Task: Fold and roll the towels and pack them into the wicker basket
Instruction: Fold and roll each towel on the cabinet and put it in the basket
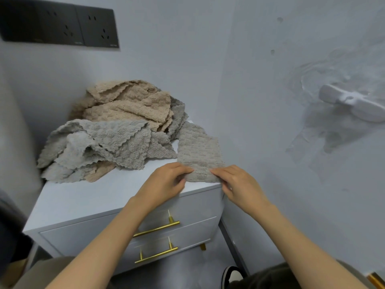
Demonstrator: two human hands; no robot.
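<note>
Towel in work: a grey folded towel [197, 151] lies as a narrow strip on the right side of the white cabinet [83, 197] top, running from the back towards the front right corner. Its near end is at the front edge of the top.

Grip: the left hand [166, 181] pinches the near end of the strip on its left side, thumb under and fingers curled over. The right hand [239, 184] pinches the same end on its right side, at the corner. Both hands are clamped on the cloth, close together but not touching.

Surroundings: loose grey towels [98, 147] are heaped on the left and back of the top, with beige towels [129, 105] piled on them against the back wall. A corner of the grey heap reaches the left edge of the strip near its far half. I cannot tell whether it overlaps.

Edges: the right side of the strip follows the right edge of the cabinet, and the side wall [260, 101] is just beside it. A white fitting [352, 101] is on that wall, well apart from the hands. Dark wall sockets [60, 24] sit high on the back wall.

Open room: the bare top runs from the left hand along the front edge to the left corner. Two gold drawer handles [156, 228] are below on the front. A shoe [233, 276] is on the floor at the lower right.
</note>
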